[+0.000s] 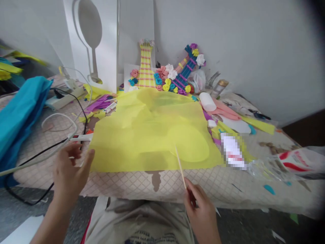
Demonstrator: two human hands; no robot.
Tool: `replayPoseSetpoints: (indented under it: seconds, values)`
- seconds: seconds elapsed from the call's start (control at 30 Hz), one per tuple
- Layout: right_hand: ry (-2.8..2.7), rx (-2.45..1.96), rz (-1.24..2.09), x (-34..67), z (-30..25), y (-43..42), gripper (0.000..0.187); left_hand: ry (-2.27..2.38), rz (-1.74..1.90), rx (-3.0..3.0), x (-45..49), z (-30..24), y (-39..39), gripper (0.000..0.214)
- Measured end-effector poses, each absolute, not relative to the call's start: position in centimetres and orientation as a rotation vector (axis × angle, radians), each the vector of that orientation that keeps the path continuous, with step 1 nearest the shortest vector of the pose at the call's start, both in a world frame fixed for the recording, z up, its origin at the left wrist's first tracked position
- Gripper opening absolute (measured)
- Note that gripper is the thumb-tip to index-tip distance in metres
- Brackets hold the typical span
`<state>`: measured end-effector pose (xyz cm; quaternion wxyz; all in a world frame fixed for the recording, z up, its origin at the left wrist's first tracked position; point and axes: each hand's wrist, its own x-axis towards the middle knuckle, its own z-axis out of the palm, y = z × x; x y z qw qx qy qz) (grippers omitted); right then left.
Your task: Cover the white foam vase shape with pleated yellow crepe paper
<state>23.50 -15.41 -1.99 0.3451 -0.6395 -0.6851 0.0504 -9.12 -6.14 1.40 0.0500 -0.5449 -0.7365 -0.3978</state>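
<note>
The yellow sheet (142, 135) lies on the table (116, 184), its long side running left to right in front of the person; a paler shape (191, 144) shows through its right half, rounded at the right end and narrowing leftward, so its long axis seems to run with the sheet's long side, though its left end is too faint to tell; the stick (181, 169) slants away and a little left, across the sheet's near edge, its tip at the narrowing of the shape; the right hand (199, 205), just short of the sheet's near edge, pinches the stick's near end; the shape lies straight ahead of that hand, which is much the nearer of the two; the left hand (69, 169) is beside the sheet's left edge, thumb and fingers apart and nothing seen in its grasp, and whether the thumb touches the sheet I cannot tell.

Counted outward: one sheet, one shape, one stick; behind the sheet, two toy guitars (146, 69), one yellow and one blue, with paper flowers; behind and left of it, one white board (109, 40) with a grey spoon-like outline; off its far right corner, one white roll (207, 101); well left of it, one blue cloth (27, 108); well right, one red-and-white pack (299, 159).
</note>
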Motion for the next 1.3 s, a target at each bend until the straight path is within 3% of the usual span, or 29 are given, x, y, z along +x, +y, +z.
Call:
replayPoseSetpoints:
  seconds: [0.07,0.17,0.23,0.37,0.53,0.8,1.0,1.3]
  values:
    - [-1.782,-1.644,0.14,23.5,-2.0,-15.3,0.026,-2.184,-1.226,-1.697,-7.9,3.2,-6.2,0.035]
    - [-1.769,-1.616,0.132,23.5,-2.0,-15.2,0.026,-1.902,-0.999,-2.361,-5.0,6.3,-5.1,0.022]
    - [-1.759,-1.608,0.121,23.6,-2.2,-15.2,0.026,-1.515,-0.71,-2.824,-2.6,7.4,-3.3,0.027]
    - [-1.737,-1.614,0.114,23.5,-2.5,-15.2,0.026,-1.0,-0.208,-3.135,1.5,6.2,1.1,0.038]
    - [-1.713,-1.584,0.109,23.0,-2.6,-15.2,0.027,-0.821,0.078,-3.164,3.3,3.4,3.9,0.063]
    - [-1.761,-1.578,0.111,22.7,-2.7,-15.5,0.029,-0.778,0.132,-3.155,2.7,2.2,4.3,0.082]
    - [-1.833,-1.544,0.122,22.6,-2.6,-15.6,0.031,-0.748,0.115,-3.183,2.5,2.2,5.0,0.051]
    - [-1.853,-1.525,0.13,22.5,-2.4,-15.6,0.033,-0.746,0.116,-3.226,2.1,2.7,5.5,0.05]
